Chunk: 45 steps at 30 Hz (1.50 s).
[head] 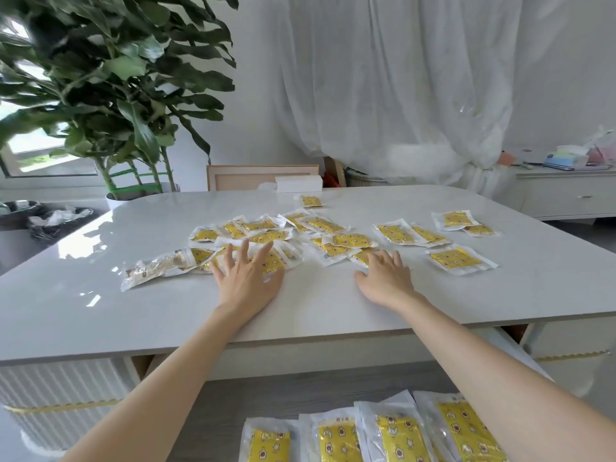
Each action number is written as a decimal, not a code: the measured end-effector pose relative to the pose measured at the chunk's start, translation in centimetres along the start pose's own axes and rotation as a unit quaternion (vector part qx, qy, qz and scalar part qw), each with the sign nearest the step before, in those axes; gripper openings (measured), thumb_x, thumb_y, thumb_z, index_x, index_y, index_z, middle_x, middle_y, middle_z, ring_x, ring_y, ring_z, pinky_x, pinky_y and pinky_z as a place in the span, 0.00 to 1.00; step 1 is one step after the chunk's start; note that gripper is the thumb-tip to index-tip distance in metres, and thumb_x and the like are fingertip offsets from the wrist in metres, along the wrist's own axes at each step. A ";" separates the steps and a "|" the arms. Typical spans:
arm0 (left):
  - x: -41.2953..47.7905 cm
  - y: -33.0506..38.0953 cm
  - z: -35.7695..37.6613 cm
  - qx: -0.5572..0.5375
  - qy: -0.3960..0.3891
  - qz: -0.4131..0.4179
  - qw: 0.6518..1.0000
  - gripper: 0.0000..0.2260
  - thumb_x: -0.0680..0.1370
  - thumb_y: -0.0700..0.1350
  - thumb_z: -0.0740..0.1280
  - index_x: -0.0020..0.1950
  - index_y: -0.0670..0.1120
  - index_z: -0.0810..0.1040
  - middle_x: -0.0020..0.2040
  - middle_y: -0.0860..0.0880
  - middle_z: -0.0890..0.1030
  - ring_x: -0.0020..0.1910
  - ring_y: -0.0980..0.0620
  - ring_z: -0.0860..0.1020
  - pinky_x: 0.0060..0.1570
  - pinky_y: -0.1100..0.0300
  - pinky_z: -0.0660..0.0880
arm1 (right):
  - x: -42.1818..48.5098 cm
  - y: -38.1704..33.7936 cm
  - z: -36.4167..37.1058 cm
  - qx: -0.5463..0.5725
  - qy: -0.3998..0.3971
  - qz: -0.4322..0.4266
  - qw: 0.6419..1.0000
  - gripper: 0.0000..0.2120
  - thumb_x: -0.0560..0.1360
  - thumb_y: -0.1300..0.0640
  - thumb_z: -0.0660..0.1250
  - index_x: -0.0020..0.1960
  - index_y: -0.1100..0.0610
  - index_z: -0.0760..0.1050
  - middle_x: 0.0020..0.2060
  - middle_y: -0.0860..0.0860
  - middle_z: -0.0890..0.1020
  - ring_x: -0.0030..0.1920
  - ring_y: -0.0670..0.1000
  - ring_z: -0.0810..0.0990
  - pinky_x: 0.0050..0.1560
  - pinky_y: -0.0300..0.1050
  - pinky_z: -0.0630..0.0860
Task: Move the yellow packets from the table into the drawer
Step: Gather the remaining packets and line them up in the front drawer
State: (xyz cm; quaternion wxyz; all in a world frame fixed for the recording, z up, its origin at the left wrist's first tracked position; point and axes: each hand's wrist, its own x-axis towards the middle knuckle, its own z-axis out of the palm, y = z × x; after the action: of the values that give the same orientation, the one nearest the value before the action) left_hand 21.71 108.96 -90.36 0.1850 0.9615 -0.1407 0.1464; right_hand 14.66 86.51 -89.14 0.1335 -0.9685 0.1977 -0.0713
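Now, the pickup step: left hand (248, 278) and right hand (386, 278) lay spread, gripping nothing, resting on the yellow packets (353, 240). Next, I judged, they needed to close round those beneath and pull them back to the drawer (266, 398).

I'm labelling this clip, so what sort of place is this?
Probably a home living or dining room: a large potted plant, sheer white curtains and a sideboard with a tissue box.
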 end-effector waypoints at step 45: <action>0.0 -0.6 -1.6 -0.449 0.114 -0.113 0.879 0.13 0.72 0.52 0.73 0.38 0.44 0.75 0.33 0.51 0.75 0.33 0.54 0.72 0.36 0.60 0.68 | -0.1 -0.5 -0.5 0.500 -0.066 0.105 0.857 0.20 0.73 0.56 0.67 0.63 0.60 0.70 0.54 0.55 0.81 0.48 0.52 0.79 0.36 0.39 0.72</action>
State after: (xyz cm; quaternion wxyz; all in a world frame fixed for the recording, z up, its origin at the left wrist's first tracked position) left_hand 21.57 110.12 -89.13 0.6271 0.7612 -0.0597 0.1541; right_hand 14.63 86.90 -88.52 0.6196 -0.7469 0.2270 -0.0822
